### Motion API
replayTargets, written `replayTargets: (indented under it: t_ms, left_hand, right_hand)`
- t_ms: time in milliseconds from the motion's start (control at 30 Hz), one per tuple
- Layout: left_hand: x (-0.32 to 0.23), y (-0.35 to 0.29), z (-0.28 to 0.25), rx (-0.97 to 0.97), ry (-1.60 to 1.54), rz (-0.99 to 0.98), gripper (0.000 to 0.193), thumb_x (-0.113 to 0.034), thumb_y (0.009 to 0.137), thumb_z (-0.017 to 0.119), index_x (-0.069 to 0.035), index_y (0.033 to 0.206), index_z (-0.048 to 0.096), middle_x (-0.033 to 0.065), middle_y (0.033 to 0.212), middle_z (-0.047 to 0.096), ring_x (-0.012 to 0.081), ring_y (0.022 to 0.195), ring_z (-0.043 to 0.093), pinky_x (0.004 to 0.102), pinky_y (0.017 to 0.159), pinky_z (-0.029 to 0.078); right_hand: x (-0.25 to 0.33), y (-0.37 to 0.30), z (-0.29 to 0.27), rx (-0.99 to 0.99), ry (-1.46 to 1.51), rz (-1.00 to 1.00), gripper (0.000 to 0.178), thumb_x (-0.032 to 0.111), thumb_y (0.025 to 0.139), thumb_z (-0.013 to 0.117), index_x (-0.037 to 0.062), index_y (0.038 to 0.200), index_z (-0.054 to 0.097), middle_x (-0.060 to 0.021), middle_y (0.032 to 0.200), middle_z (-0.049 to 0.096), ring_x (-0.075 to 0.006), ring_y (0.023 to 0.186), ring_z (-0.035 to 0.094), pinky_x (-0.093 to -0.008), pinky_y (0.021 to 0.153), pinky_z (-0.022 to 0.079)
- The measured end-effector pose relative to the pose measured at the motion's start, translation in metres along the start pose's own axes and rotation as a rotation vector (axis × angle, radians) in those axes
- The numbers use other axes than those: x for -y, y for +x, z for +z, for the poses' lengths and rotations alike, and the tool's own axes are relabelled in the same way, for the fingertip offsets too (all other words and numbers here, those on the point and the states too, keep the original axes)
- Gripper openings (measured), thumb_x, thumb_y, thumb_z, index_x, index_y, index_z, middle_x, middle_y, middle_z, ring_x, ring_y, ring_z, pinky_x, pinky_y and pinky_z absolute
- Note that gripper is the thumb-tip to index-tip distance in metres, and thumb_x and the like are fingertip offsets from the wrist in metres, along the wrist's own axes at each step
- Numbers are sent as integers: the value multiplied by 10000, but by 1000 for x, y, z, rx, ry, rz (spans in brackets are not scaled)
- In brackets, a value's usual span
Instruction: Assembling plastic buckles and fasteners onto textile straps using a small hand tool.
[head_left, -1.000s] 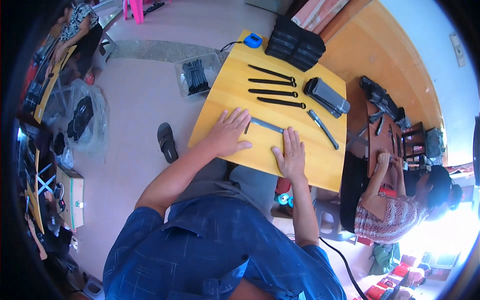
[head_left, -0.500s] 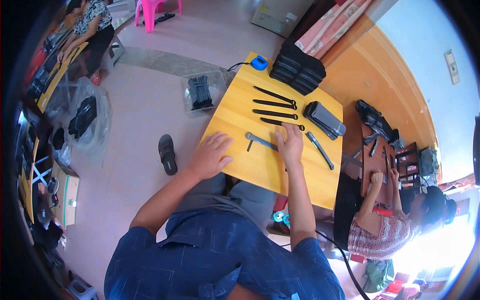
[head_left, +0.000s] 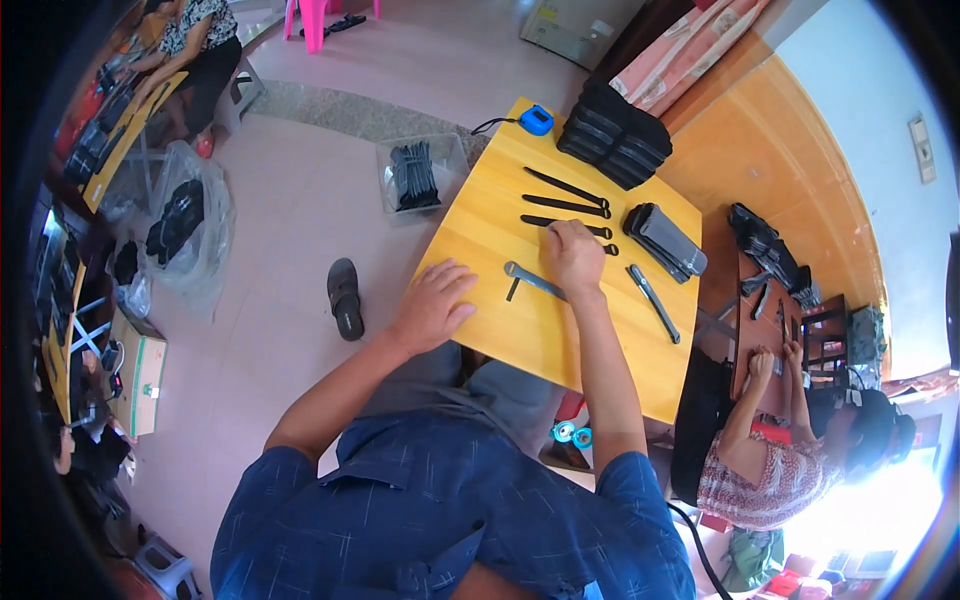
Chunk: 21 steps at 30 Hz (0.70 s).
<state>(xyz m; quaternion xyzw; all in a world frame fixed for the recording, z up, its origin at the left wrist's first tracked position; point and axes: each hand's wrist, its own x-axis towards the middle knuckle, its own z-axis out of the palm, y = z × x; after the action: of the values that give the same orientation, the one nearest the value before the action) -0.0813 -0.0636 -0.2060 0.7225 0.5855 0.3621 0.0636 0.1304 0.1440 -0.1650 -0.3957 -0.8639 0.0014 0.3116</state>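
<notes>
My left hand (head_left: 437,303) lies open at the near left edge of the yellow table (head_left: 520,340), fingers stretched out over the top. With fingers curled and pressed together, my right hand (head_left: 577,258) grips the nearest black strap (head_left: 611,249); only its ring end shows beyond my hand. Farther off, another black strap (head_left: 566,187) lies in a row with two more of its kind, ring ends to the right. Between my hands rests a grey flat strip (head_left: 537,280) with a round holed end, partly behind my right wrist. A short dark piece (head_left: 513,290) lies beside it.
A slim dark tool (head_left: 655,304), a grey-black folded stack (head_left: 663,242), a black bundle (head_left: 613,135) and a blue tape measure (head_left: 536,120) are on the table. A clear bin (head_left: 455,155) of black straps stands on the floor. Co-workers sit left and right.
My right hand has moved away from me and left along the nearest strap, its fingers now curled. That strap has shifted slightly left. My left hand stays at the table edge; the view has tilted slightly.
</notes>
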Motion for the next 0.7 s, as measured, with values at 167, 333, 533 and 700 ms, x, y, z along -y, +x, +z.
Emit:
replayTargets:
  t_ms: [167,333,533,700]
  left_hand:
    - [-22,17,-9,-60,-275,-72,485,-214,948,701,6,1369,601,206,1364,623,398,1296,575,459,1126,437]
    - [-68,45,-5,-164,-552,-148,519,-180,981,699,13,1437,542,204,1386,629,342,1269,620,417,1050,512]
    - [-69,46,10,-13,-1289,-499,391,-153,1008,675,20,1347,586,122,1197,714,169,1053,696,303,869,575]
    - [-60,33,10,-35,-1325,-681,182,-131,1018,657,8,1127,695,59,944,745,89,774,689,229,680,567]
  right_hand:
    - [55,12,-104,-389,230,-58,109,4,878,770,54,951,706,-109,897,703,-264,760,687,-333,707,554]
    - [78,-10,-155,-557,907,215,115,47,991,727,24,1072,649,-38,929,696,-108,822,654,-263,769,539]
    - [60,-59,-142,-532,1132,424,126,96,1017,714,35,1085,627,-31,940,691,-93,810,651,-241,772,548]
    - [56,-106,-117,-527,1141,656,139,105,1009,726,34,1071,625,-22,919,678,-107,790,658,-248,753,553]
